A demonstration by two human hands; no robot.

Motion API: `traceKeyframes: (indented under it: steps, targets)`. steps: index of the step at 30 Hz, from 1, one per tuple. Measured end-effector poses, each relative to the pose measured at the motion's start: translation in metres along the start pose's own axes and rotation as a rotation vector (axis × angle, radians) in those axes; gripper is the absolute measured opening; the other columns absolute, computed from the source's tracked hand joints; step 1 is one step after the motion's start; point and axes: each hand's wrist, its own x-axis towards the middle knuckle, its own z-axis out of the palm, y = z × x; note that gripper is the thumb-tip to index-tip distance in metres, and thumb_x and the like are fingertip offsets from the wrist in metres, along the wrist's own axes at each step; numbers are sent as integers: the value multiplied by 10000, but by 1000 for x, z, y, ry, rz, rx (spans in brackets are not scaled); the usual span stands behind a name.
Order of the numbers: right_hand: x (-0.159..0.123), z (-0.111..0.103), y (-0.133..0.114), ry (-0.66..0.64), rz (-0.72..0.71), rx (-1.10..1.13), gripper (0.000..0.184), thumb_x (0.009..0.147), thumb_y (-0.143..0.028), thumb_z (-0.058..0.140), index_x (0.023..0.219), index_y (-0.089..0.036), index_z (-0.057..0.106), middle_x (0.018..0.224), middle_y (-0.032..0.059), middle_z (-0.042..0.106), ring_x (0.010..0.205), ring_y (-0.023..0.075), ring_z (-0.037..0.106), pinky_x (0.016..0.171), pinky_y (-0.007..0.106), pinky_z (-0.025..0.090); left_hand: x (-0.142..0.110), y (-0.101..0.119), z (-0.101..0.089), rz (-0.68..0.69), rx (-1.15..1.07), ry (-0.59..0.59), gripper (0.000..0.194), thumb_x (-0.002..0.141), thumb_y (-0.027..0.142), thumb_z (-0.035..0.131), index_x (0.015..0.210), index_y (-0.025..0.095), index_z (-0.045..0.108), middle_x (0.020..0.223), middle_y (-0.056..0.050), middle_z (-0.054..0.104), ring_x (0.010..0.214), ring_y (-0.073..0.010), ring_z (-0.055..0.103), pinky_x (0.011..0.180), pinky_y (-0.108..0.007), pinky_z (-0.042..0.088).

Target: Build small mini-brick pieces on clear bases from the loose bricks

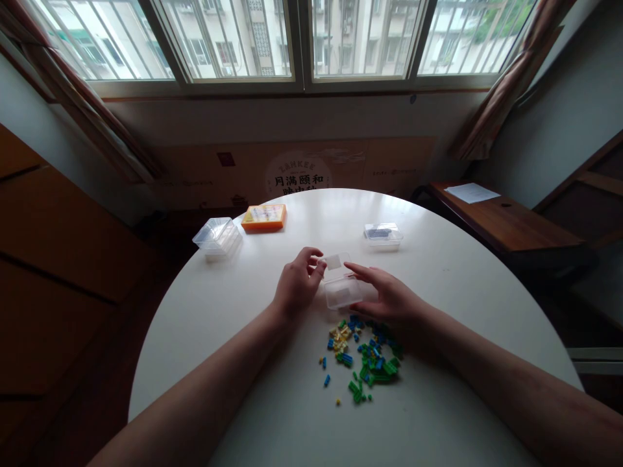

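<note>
A small clear plastic box (342, 297) stands on the white table with its hinged lid (335, 262) swung up away from me. My left hand (302, 277) is closed at the lid's left edge, thumb and fingers pinching it. On the right side, my right hand (382, 292) lies beside the box, its index finger stretched to the lid and its thumb low by the box; the fingers are apart. Just nearer to me is a loose pile of small building bricks (374, 363) in green, blue, yellow and cream. No bricks show in the box.
The round white table (219, 363) also bears an orange box (263, 218), clear plastic containers (217, 237) at the left, and another clear box (383, 235) with dark contents at the back right. A wooden desk (511, 217) with paper stands beyond the right edge.
</note>
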Motion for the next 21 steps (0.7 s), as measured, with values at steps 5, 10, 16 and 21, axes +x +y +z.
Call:
traceKeyframes:
  steps: [5,10,16,21]
  targets:
    - [-3,-4,1,19,138,16,801,757,-293,751,1487,-296,422,1290,105,617,1152,298,598,995,492,470,-8,6,-2,284,245,0,243,878,224,618,1120,220,601,1185,-83,618,1022,-226,642,845,-403,573]
    - [-3,-8,1,42,144,-37,820,776,-302,740,1513,-308,381,1314,117,608,1190,320,580,1030,540,437,-12,1,5,361,336,-151,400,859,269,641,1248,185,606,1412,-162,495,1224,-308,556,1018,-519,496]
    - [-3,-5,5,-22,97,-253,664,852,-447,667,1462,-268,477,1434,135,519,1412,378,358,1142,630,253,-9,-6,12,312,423,-215,482,870,351,613,1302,138,599,1478,-202,434,1327,-361,459,1081,-551,425]
    - [-3,-3,8,-2,108,-308,558,909,-514,582,1418,-292,529,1515,113,424,1445,355,307,1148,610,271,-10,-5,16,284,493,-253,444,886,344,578,1280,143,621,1490,-210,422,1337,-368,452,1095,-556,394]
